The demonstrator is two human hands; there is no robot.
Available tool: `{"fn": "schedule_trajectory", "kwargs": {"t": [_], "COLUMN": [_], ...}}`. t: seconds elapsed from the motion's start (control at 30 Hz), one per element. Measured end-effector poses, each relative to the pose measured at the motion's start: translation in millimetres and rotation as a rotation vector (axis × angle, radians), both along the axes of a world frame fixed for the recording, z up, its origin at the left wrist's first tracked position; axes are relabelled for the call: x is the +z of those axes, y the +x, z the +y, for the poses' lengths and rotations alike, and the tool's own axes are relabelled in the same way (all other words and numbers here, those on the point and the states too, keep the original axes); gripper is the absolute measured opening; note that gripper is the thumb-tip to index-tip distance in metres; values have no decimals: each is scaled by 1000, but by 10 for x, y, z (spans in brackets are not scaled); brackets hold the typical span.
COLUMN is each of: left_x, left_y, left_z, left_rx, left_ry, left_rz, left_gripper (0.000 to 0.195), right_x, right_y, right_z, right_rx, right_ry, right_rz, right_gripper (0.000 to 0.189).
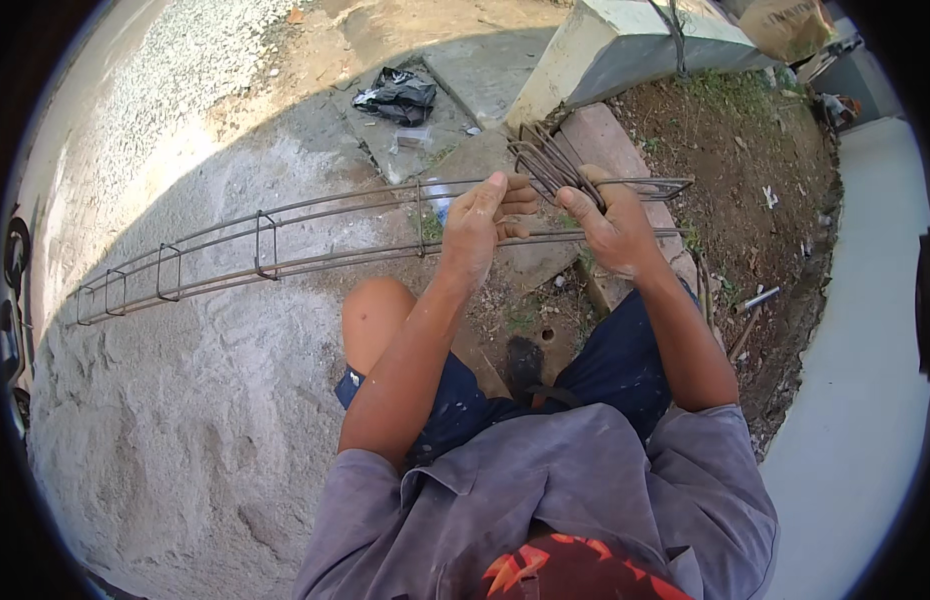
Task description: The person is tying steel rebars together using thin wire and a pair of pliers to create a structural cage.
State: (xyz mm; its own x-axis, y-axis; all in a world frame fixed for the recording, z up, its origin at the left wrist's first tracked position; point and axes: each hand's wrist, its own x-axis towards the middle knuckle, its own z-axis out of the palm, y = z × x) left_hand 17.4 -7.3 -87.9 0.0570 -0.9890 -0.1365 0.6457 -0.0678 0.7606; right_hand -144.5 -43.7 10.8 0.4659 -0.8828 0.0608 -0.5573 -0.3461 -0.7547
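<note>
My right hand (613,221) grips a bundle of bent steel rebar stirrups (552,161), its thumb pressed on their near side. Just left of the bundle, my left hand (483,217) is raised with its fingers parted and slightly curled; nothing shows in it. A long rebar cage (322,262) of thin steel bars runs from the far left, passing behind my left hand and below the bundle, to the right. Several rectangular stirrups (267,245) stand around its bars, spaced apart along the left part. My hands hide part of the cage.
A sand pile (202,420) lies left of my knees, with gravel (187,60) beyond it. A black plastic bag (397,96) rests on concrete slabs. A concrete post (585,60) is ahead, and a white wall (855,300) stands at right. A short metal pipe (757,300) lies on soil.
</note>
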Motion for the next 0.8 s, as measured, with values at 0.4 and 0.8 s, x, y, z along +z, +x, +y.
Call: {"fn": "schedule_trajectory", "kwargs": {"t": [0.4,0.8], "left_x": [-26,-144], "left_y": [-62,17], "left_z": [-150,-29], "left_rx": [-209,-225], "left_ry": [-41,-36], "left_rz": [430,146], "left_gripper": [33,39], "right_x": [-99,-310], "right_y": [-58,-305], "right_z": [-6,43], "right_rx": [98,-147], "right_ry": [68,219], "right_rz": [264,-70], "right_gripper": [23,19]}}
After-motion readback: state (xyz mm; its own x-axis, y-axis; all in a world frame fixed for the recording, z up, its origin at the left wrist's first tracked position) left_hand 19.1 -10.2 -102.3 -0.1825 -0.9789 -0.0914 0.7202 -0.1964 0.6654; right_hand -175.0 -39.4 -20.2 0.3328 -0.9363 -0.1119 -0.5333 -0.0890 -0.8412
